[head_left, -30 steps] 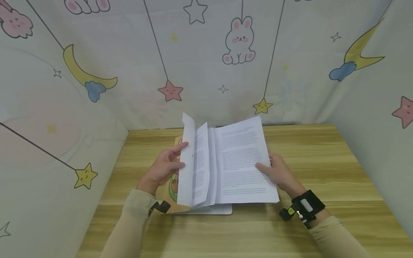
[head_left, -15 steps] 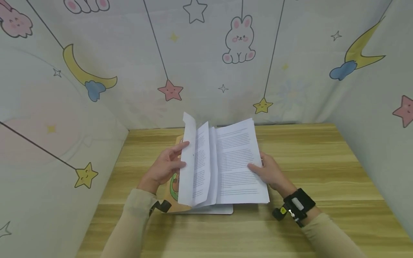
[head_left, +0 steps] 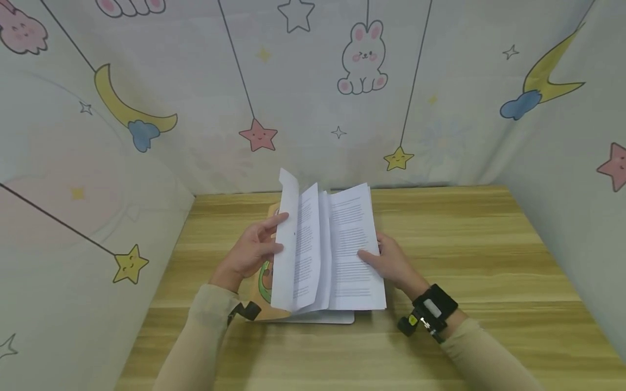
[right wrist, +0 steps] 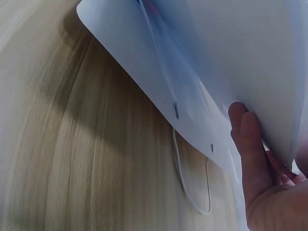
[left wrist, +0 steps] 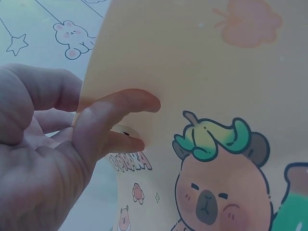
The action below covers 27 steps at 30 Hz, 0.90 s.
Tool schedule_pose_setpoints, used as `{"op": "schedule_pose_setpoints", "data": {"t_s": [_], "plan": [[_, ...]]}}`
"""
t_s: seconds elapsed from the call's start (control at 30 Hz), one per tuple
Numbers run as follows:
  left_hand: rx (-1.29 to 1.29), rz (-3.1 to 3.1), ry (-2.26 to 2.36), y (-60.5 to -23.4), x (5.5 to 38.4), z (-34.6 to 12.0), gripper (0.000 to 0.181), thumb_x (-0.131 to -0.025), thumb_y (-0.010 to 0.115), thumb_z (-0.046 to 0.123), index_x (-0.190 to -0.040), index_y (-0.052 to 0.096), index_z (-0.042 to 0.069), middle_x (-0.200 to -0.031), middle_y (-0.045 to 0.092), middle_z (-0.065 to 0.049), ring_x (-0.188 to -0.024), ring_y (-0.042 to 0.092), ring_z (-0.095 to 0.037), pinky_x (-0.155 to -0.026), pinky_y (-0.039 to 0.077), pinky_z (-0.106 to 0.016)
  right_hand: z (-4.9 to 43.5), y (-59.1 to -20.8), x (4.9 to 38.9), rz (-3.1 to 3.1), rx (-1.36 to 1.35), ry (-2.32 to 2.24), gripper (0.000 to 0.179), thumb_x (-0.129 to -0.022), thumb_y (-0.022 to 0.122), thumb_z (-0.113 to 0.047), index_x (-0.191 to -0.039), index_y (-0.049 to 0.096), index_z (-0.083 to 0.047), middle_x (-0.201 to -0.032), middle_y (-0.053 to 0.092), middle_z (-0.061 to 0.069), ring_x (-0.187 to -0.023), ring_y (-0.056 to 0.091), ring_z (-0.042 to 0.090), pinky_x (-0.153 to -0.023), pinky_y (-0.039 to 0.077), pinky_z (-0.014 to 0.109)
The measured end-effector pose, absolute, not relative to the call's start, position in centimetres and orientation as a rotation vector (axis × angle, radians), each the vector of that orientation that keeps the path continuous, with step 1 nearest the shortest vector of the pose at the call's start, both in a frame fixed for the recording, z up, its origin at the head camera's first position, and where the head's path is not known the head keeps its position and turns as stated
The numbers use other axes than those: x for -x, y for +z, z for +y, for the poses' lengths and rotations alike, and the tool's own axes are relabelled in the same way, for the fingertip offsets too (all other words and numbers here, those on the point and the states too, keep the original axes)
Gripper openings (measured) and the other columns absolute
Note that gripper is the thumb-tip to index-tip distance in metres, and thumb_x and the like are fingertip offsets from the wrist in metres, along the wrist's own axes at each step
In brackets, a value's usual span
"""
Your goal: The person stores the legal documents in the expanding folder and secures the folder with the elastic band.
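A cartoon-printed paper folder (head_left: 318, 317) lies on the table, its orange front (left wrist: 144, 57) bent upward and its white inner side showing in the head view. My left hand (head_left: 249, 252) pinches the left edge of this front, with fingers on both sides of it. A capybara wearing a green leaf shows on it in the left wrist view. My right hand (head_left: 388, 263) grips a stack of printed papers (head_left: 349, 260) by its right edge, thumb on top and fingers underneath. The stack's left part sits inside the folder, beside a raised printed sheet (head_left: 307, 244).
A white cord handle (right wrist: 179, 175) hangs from the folder's edge in the right wrist view. The wooden table (head_left: 464, 244) extends to both sides. A fabric backdrop (head_left: 313, 98) with moons, stars and a rabbit encloses its back and sides.
My right hand has moved left with the papers, so their right part now sticks out less from the folder. My left hand has stayed nearly still.
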<state>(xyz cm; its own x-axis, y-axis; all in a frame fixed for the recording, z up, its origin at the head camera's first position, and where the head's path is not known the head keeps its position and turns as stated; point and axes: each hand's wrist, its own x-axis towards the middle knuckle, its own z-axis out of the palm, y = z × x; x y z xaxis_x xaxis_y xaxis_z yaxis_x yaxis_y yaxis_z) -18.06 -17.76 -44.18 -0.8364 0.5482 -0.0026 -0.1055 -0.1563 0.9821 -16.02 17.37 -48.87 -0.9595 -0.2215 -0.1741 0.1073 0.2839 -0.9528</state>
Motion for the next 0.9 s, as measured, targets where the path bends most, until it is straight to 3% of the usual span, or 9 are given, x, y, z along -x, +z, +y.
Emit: {"op": "schedule_pose_setpoints", "data": {"t_s": [0.2,0.4,0.5,0.63,0.8,0.9], "plan": [[-0.5,1.697,2.041,-44.1,18.1,-17.7,0.079,-0.094,0.05,-0.018,-0.165,0.021,-0.002,-0.162,0.032,-0.031,-0.13,0.057,-0.042,-0.084,0.063,-0.038,16.7,-49.0,16.1,2.259,0.102,-1.719,0.045,-0.105,0.063,-0.015,-0.147,0.051,-0.003,-0.112,0.075,0.02,-0.086,0.077,0.027,-0.07,0.064,0.039],[-0.497,1.713,2.032,-44.0,18.1,-17.7,0.079,-0.094,0.051,-0.016,-0.165,0.022,-0.002,-0.163,0.032,-0.031,-0.129,0.058,-0.04,-0.085,0.063,-0.039,16.5,-48.7,16.1,2.235,0.079,-1.728,0.047,-0.113,0.042,-0.028,-0.149,0.051,0.002,-0.115,0.074,0.023,-0.087,0.075,0.024,-0.068,0.062,0.036],[-0.493,1.716,2.03,-44.0,18.1,-17.6,0.079,-0.094,0.052,-0.016,-0.165,0.022,-0.002,-0.163,0.031,-0.03,-0.13,0.057,-0.04,-0.086,0.062,-0.039,16.7,-48.4,16.1,2.294,0.034,-1.675,0.048,-0.113,0.038,-0.028,-0.146,0.056,0.002,-0.104,0.073,0.018,-0.074,0.066,0.018,-0.059,0.052,0.028],[-0.483,1.711,2.038,-43.9,18.0,-17.6,0.079,-0.093,0.052,-0.016,-0.165,0.022,-0.003,-0.163,0.031,-0.031,-0.128,0.058,-0.038,-0.085,0.063,-0.038,17.1,-47.9,16.2,2.402,-0.008,-1.586,0.039,-0.11,0.044,-0.023,-0.133,0.066,0.0,-0.089,0.064,0.011,-0.066,0.051,0.017,-0.054,0.038,0.026],[-0.477,1.709,2.045,-43.8,17.9,-17.5,0.079,-0.092,0.052,-0.016,-0.165,0.022,-0.003,-0.162,0.031,-0.033,-0.125,0.06,-0.036,-0.081,0.063,-0.036,17.2,-47.5,16.4,2.426,0.01,-1.578,0.028,-0.107,0.053,-0.016,-0.12,0.071,0.002,-0.093,0.067,0.011,-0.077,0.058,0.02,-0.064,0.051,0.032],[-0.478,1.709,2.039,-43.8,17.9,-17.5,0.08,-0.092,0.052,-0.016,-0.165,0.021,-0.003,-0.162,0.031,-0.033,-0.126,0.059,-0.037,-0.081,0.063,-0.035,17.0,-47.6,16.5,2.416,0.023,-1.596,0.025,-0.105,0.057,-0.013,-0.119,0.07,0.004,-0.098,0.071,0.013,-0.08,0.062,0.02,-0.071,0.057,0.038]]}}
